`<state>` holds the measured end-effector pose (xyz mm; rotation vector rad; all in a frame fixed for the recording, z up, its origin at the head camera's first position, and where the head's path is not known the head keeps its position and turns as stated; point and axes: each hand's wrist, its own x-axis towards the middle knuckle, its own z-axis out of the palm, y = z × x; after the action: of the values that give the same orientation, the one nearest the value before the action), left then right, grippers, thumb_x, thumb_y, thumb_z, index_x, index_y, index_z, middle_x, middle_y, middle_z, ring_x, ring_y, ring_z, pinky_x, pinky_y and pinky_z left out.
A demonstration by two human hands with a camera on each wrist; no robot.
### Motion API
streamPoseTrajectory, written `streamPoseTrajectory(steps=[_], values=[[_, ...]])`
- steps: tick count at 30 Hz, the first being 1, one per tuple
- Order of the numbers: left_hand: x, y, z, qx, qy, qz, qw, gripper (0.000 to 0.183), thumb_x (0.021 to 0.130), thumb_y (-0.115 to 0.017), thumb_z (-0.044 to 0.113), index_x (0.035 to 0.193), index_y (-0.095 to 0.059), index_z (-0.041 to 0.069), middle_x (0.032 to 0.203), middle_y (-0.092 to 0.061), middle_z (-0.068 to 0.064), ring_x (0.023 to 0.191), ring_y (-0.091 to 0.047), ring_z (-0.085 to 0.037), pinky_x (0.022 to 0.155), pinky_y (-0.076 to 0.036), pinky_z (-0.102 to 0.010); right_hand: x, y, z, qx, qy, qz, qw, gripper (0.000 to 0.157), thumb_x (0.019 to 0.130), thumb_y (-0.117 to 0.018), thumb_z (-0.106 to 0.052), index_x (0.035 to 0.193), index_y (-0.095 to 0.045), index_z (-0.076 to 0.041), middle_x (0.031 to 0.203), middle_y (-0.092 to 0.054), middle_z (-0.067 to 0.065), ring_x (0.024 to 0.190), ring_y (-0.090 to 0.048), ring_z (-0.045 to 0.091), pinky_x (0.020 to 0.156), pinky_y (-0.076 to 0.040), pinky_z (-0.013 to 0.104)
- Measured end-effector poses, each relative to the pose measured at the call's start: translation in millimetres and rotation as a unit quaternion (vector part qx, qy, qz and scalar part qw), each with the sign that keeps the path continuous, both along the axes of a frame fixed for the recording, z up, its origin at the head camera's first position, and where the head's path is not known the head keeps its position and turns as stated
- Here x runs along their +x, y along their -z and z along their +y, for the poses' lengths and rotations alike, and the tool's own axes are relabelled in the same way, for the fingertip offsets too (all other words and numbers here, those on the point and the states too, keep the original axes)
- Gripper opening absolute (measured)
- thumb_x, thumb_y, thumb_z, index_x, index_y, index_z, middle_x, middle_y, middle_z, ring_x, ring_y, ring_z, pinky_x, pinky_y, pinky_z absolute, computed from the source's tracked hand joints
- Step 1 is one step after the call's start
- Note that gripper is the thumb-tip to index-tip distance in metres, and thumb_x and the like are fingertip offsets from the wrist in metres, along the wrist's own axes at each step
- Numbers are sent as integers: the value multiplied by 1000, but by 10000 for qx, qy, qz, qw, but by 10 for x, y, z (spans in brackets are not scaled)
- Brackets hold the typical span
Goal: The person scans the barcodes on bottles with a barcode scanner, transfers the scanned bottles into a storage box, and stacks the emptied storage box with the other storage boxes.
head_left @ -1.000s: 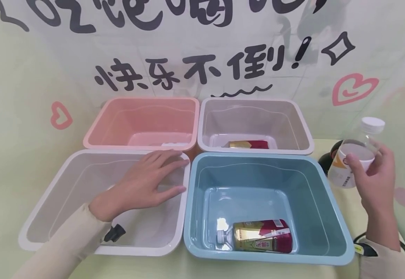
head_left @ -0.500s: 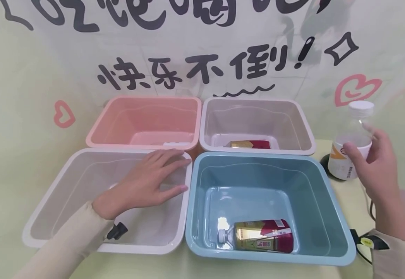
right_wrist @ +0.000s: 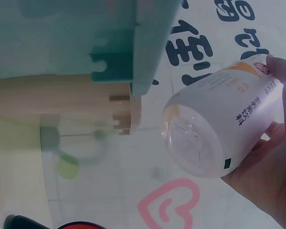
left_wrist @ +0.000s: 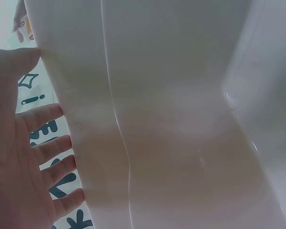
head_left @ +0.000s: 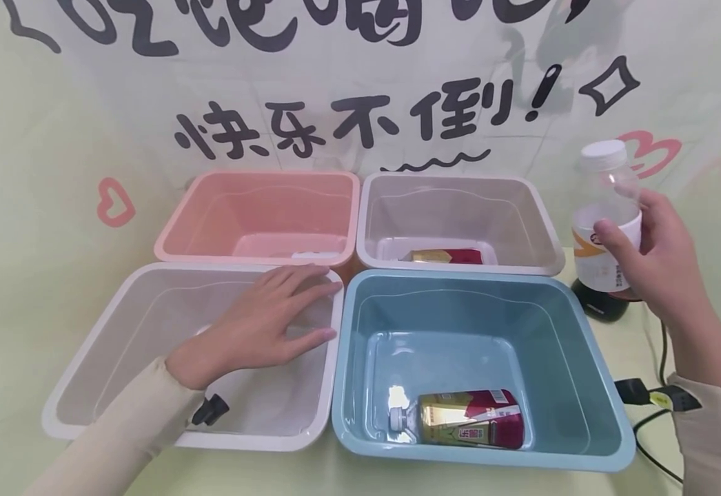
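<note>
In my right hand point(head_left: 664, 255) is a clear plastic bottle point(head_left: 605, 251) with a white cap and a white-and-orange label. Fingers and thumb wrap its middle, and it stands nearly upright in the air, right of the bins. The right wrist view shows the bottle's base point(right_wrist: 193, 138) clear of any surface. My left hand point(head_left: 261, 324) lies over the white bin point(head_left: 94, 337), its spread fingertips touching the right rim; the left wrist view shows the fingers point(left_wrist: 52, 148) fairly straight along that rim, holding nothing. A gold-and-red bottle point(head_left: 469, 419) lies on its side in the blue bin point(head_left: 484, 463).
Behind stand a pink bin point(head_left: 273, 220), with a whitish item point(head_left: 313, 255) partly hidden inside, and a greyish bin point(head_left: 453, 213) holding another gold-and-red bottle point(head_left: 447, 256). A black round object point(head_left: 602, 306) and a cable point(head_left: 652, 455) lie at the right. A printed wall sheet point(head_left: 336, 76) rises behind.
My right hand has carried the clear bottle upward and slightly left, toward the greyish bin's right side, uncovering more of the black object. My left hand stays on the white rim.
</note>
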<state>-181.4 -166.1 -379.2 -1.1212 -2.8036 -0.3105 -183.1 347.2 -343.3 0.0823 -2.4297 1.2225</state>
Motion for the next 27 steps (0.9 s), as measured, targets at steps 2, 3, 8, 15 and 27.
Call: streamPoseTrajectory(steps=[2, 3, 8, 15, 27], values=[[2, 0, 2, 14, 12, 21, 10000, 66, 97, -65, 61, 152, -57, 26, 164, -46, -4, 155, -41, -29, 129, -33, -56, -33, -45, -29, 54, -91, 15, 9999, 60, 100, -69, -17, 155, -47, -24, 123, -56, -26, 96, -61, -8, 75, -48, 2], [1, 2, 2, 35, 27, 43, 10000, 66, 97, -65, 61, 152, -58, 25, 164, -47, -4, 154, -41, -30, 128, -34, -57, -50, -68, -47, 96, -127, -3, 9999, 60, 100, -69, -18, 155, -47, -25, 123, -55, -26, 96, -61, -8, 75, -48, 2], [-1, 15, 0, 94, 70, 142, 9998, 65, 96, -67, 59, 151, -59, 25, 162, -49, -5, 152, -43, -31, 127, -36, -58, -135, -183, -136, 301, -390, -100, 9987, 62, 99, -71, -19, 156, -47, -26, 122, -55, -25, 96, -61, -5, 74, -49, 3], [-3, 11, 4, 57, 7, 24, 10000, 67, 96, -66, 60, 153, -56, 27, 164, -46, -4, 155, -41, -30, 129, -33, -58, -229, -342, -236, 847, -541, -256, 9946, 65, 98, -73, -26, 157, -46, -27, 119, -54, -26, 92, -58, -6, 74, -45, 3], [-7, 6, 6, 53, 2, 10, 10000, 67, 97, -65, 61, 153, -56, 27, 164, -46, -5, 155, -41, -31, 129, -33, -59, -422, -491, -571, 1286, -1051, -810, 9828, 68, 100, -71, -37, 160, -39, -35, 139, -56, 8, 102, -56, 18, 73, -49, 11]])
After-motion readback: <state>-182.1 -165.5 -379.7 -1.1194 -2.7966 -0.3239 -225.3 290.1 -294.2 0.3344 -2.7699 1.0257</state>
